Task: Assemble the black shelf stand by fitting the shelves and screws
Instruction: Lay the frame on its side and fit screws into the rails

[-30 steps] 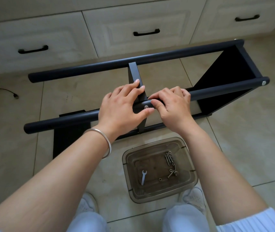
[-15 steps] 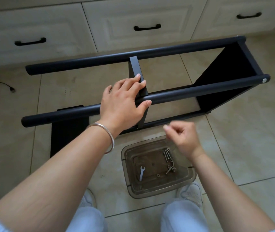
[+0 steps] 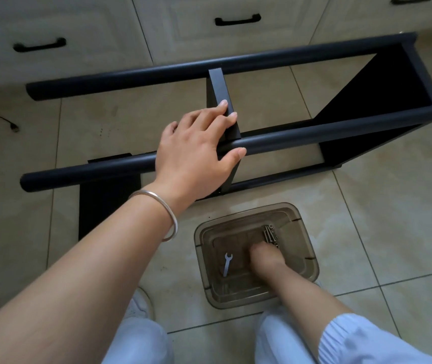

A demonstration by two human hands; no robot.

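Note:
The black shelf stand lies on its side on the tiled floor. Its near pole (image 3: 341,130) and far pole (image 3: 130,74) are joined by a middle shelf (image 3: 219,85) and an end shelf (image 3: 383,95) at the right. My left hand (image 3: 196,151) rests over the near pole where the middle shelf meets it, fingers straight on the shelf edge, thumb along the pole's front. My right hand (image 3: 265,258) reaches down into a brown clear container (image 3: 307,232), fingertips among the screws (image 3: 268,232); its fingers are hidden.
A small wrench (image 3: 227,264) lies in the container's left half. A loose black panel (image 3: 104,203) lies flat under the near pole at the left. Cabinet drawers (image 3: 237,20) run behind the stand. A cable end (image 3: 12,126) lies at far left. My knees are below the container.
My right hand has left the joint on the near pole and dropped into the container. My left hand has stayed on the pole and shelf.

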